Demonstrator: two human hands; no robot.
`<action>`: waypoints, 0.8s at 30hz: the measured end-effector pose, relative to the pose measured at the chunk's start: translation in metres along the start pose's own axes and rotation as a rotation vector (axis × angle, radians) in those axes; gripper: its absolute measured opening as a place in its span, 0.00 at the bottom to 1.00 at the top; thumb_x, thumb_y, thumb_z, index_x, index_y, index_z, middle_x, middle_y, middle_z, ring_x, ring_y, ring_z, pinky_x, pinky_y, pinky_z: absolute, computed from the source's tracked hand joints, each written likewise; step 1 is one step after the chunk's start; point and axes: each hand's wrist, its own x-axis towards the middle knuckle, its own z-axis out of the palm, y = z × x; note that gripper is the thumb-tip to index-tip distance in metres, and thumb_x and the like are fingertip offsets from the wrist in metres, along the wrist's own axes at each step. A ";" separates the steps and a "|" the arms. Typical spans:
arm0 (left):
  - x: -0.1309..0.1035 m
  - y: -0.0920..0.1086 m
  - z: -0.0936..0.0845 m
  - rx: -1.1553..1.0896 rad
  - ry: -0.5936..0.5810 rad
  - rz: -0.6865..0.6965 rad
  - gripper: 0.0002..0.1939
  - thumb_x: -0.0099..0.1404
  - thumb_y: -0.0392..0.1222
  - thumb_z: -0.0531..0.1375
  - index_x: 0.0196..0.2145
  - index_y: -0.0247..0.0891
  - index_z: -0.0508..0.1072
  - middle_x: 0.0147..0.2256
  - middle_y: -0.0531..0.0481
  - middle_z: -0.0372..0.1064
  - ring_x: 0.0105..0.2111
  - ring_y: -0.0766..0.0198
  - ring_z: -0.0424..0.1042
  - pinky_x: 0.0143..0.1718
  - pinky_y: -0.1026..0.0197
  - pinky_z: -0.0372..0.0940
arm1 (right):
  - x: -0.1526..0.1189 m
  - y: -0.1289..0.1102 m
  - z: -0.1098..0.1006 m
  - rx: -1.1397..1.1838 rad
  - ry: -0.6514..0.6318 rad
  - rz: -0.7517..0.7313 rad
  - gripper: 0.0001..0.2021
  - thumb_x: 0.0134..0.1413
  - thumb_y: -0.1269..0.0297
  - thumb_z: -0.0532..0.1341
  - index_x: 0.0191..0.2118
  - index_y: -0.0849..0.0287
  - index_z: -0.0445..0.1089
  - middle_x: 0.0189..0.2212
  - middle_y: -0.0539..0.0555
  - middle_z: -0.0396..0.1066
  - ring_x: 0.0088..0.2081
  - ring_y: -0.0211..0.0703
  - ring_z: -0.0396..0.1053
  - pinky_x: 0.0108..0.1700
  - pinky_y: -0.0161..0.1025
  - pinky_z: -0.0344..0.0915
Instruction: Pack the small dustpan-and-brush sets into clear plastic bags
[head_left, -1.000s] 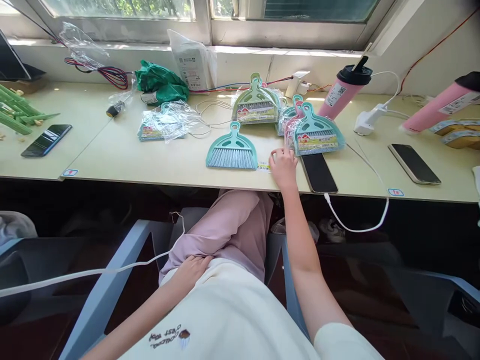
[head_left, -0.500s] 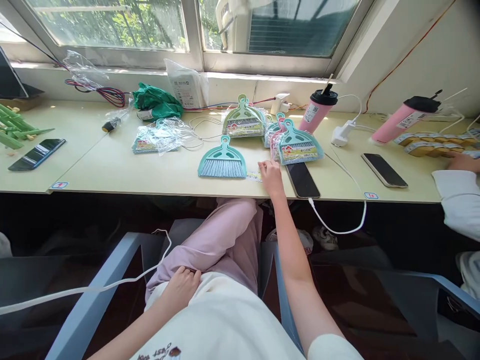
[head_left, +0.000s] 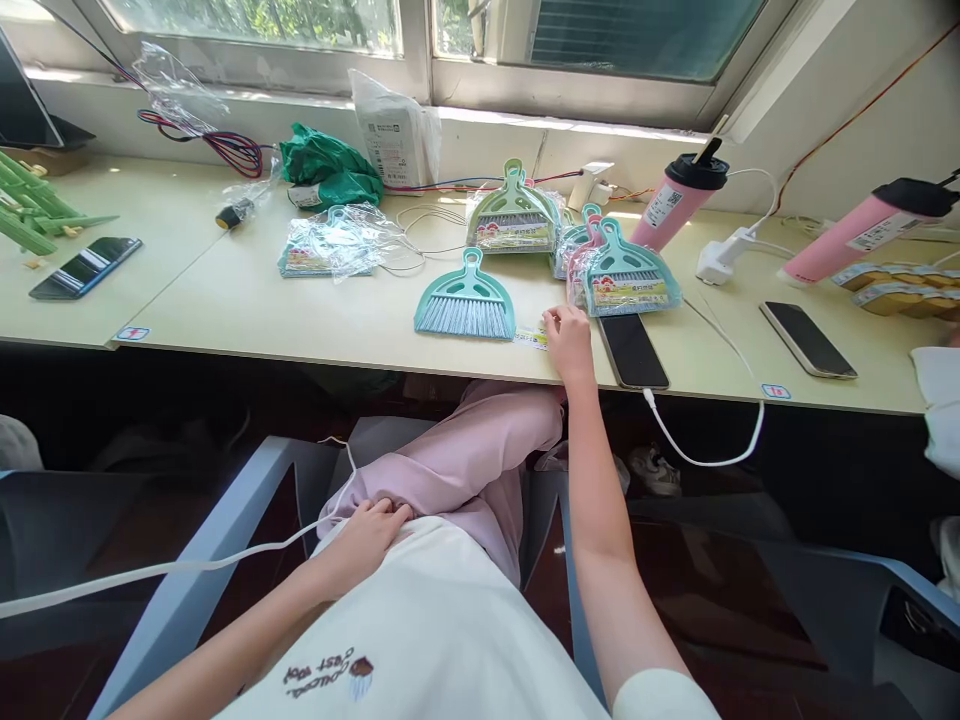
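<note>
My right hand (head_left: 570, 340) rests on the table with its fingers curled together, beside a small printed label (head_left: 531, 337); whether it grips anything is too small to tell. To its left lies a teal dustpan and brush set (head_left: 465, 300). Wrapped teal and pink sets (head_left: 630, 280) sit just beyond the hand, above a black phone (head_left: 634, 352) with a white cable. A green set (head_left: 514, 218) lies further back, and another wrapped set (head_left: 326, 245) is at the left. My left hand (head_left: 370, 535) lies on my lap, fingers loosely bent and partly hidden at their tips.
Two pink cups (head_left: 664, 212) (head_left: 847, 240) with black lids lean at the back right, near a white plug adapter (head_left: 724, 258). A phone (head_left: 808, 340) lies right, another (head_left: 86, 268) left. A green bag (head_left: 330, 170) stands by the wall; a person's sleeve (head_left: 937, 400) shows at the right edge.
The whole view has shifted, moving the table and its objects right and slightly up in the picture. My hands keep nearly the same places relative to the table and lap.
</note>
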 end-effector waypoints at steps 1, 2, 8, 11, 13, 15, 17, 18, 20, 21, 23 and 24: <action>0.002 -0.004 0.000 -0.050 0.001 -0.018 0.20 0.74 0.50 0.49 0.49 0.38 0.75 0.45 0.38 0.76 0.45 0.46 0.74 0.48 0.48 0.63 | 0.001 0.001 0.001 0.007 0.002 -0.006 0.11 0.70 0.65 0.53 0.38 0.57 0.73 0.42 0.62 0.75 0.49 0.56 0.68 0.54 0.51 0.65; 0.004 -0.007 -0.001 -0.106 -0.021 -0.047 0.20 0.75 0.51 0.47 0.48 0.39 0.73 0.45 0.39 0.76 0.45 0.47 0.75 0.47 0.50 0.63 | 0.002 0.002 0.002 0.017 0.004 -0.011 0.11 0.69 0.65 0.54 0.38 0.57 0.73 0.42 0.62 0.75 0.49 0.56 0.68 0.54 0.51 0.65; 0.012 -0.019 -0.024 -0.201 -0.146 -0.129 0.22 0.75 0.56 0.45 0.40 0.41 0.71 0.41 0.43 0.76 0.43 0.49 0.76 0.44 0.55 0.63 | 0.006 0.009 0.007 0.087 -0.003 -0.008 0.12 0.69 0.64 0.54 0.39 0.58 0.75 0.44 0.63 0.75 0.49 0.55 0.68 0.56 0.51 0.65; 0.014 -0.021 -0.032 -0.092 -0.160 -0.082 0.21 0.75 0.54 0.47 0.40 0.40 0.74 0.40 0.42 0.76 0.42 0.48 0.75 0.46 0.54 0.64 | 0.006 0.007 0.006 0.071 -0.010 -0.007 0.13 0.69 0.64 0.53 0.40 0.58 0.76 0.44 0.63 0.75 0.50 0.56 0.68 0.57 0.52 0.64; 0.012 -0.025 -0.031 -0.030 -0.115 -0.057 0.21 0.76 0.52 0.47 0.44 0.40 0.76 0.41 0.41 0.76 0.44 0.48 0.75 0.49 0.53 0.64 | 0.006 0.004 0.005 0.041 -0.028 -0.002 0.14 0.69 0.64 0.53 0.41 0.59 0.76 0.45 0.64 0.74 0.51 0.56 0.67 0.58 0.52 0.64; 0.009 -0.028 -0.024 0.008 -0.066 -0.032 0.20 0.76 0.49 0.47 0.49 0.42 0.77 0.43 0.41 0.75 0.46 0.48 0.75 0.51 0.52 0.64 | 0.006 0.004 0.002 0.017 -0.046 0.008 0.14 0.70 0.64 0.54 0.42 0.59 0.77 0.46 0.64 0.74 0.52 0.57 0.67 0.59 0.52 0.63; 0.006 -0.031 -0.017 0.003 -0.049 -0.019 0.19 0.75 0.48 0.49 0.51 0.42 0.77 0.45 0.40 0.75 0.47 0.49 0.75 0.51 0.53 0.65 | 0.006 0.006 -0.005 0.004 -0.079 0.015 0.12 0.69 0.62 0.56 0.44 0.60 0.77 0.47 0.64 0.74 0.53 0.57 0.68 0.60 0.53 0.62; 0.005 -0.031 -0.015 -0.014 -0.052 -0.017 0.19 0.75 0.47 0.49 0.50 0.42 0.77 0.45 0.40 0.75 0.48 0.49 0.75 0.50 0.53 0.65 | 0.005 0.008 -0.009 -0.006 -0.108 0.014 0.11 0.67 0.61 0.59 0.45 0.60 0.78 0.48 0.63 0.74 0.53 0.58 0.68 0.60 0.53 0.62; 0.005 -0.032 -0.018 -0.063 -0.072 -0.011 0.18 0.75 0.44 0.48 0.47 0.41 0.77 0.43 0.41 0.76 0.46 0.50 0.76 0.46 0.55 0.65 | 0.003 0.011 -0.021 -0.046 -0.191 0.016 0.13 0.61 0.59 0.67 0.48 0.59 0.78 0.49 0.62 0.72 0.55 0.58 0.68 0.60 0.52 0.63; 0.006 -0.032 -0.022 -0.084 -0.089 -0.003 0.18 0.74 0.43 0.48 0.45 0.41 0.77 0.41 0.42 0.77 0.44 0.50 0.77 0.43 0.57 0.64 | 0.002 0.012 -0.028 -0.070 -0.237 0.027 0.17 0.56 0.59 0.71 0.50 0.58 0.78 0.49 0.61 0.72 0.54 0.58 0.68 0.60 0.51 0.64; 0.011 -0.034 -0.038 -0.105 -0.120 0.016 0.16 0.73 0.40 0.49 0.39 0.42 0.77 0.37 0.46 0.78 0.40 0.52 0.77 0.39 0.58 0.62 | -0.001 0.011 -0.040 -0.105 -0.322 0.073 0.24 0.50 0.61 0.75 0.53 0.58 0.77 0.49 0.60 0.70 0.52 0.56 0.69 0.57 0.49 0.66; 0.015 -0.034 -0.049 -0.104 -0.115 0.027 0.14 0.71 0.39 0.50 0.37 0.42 0.76 0.37 0.47 0.78 0.39 0.53 0.77 0.38 0.58 0.61 | -0.002 0.010 -0.045 -0.116 -0.361 0.101 0.25 0.49 0.63 0.76 0.54 0.58 0.77 0.48 0.59 0.70 0.50 0.54 0.70 0.56 0.47 0.67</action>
